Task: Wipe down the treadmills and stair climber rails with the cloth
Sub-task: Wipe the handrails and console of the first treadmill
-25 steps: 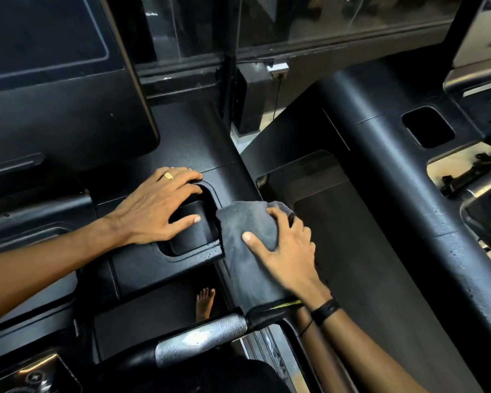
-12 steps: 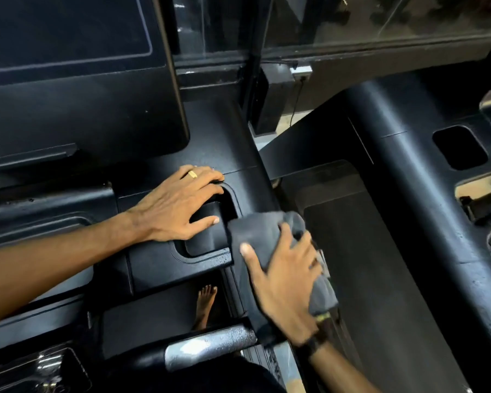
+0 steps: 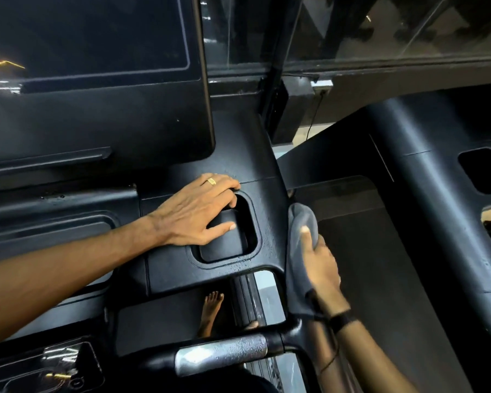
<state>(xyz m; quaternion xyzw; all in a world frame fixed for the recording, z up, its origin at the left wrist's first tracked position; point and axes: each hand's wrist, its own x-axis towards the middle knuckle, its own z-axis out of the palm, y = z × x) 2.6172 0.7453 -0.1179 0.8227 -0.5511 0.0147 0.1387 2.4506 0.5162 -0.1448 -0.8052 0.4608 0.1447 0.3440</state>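
Right hand grips cloth hanging lengthwise down console edge; left hand flat.

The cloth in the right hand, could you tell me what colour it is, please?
Grey; the cloth shows best in the head view.

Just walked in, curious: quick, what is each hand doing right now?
Left hand: open, fingers resting flat on the console tray.
Right hand: fingers curled round the grey cloth, pressing it on the console's side edge.
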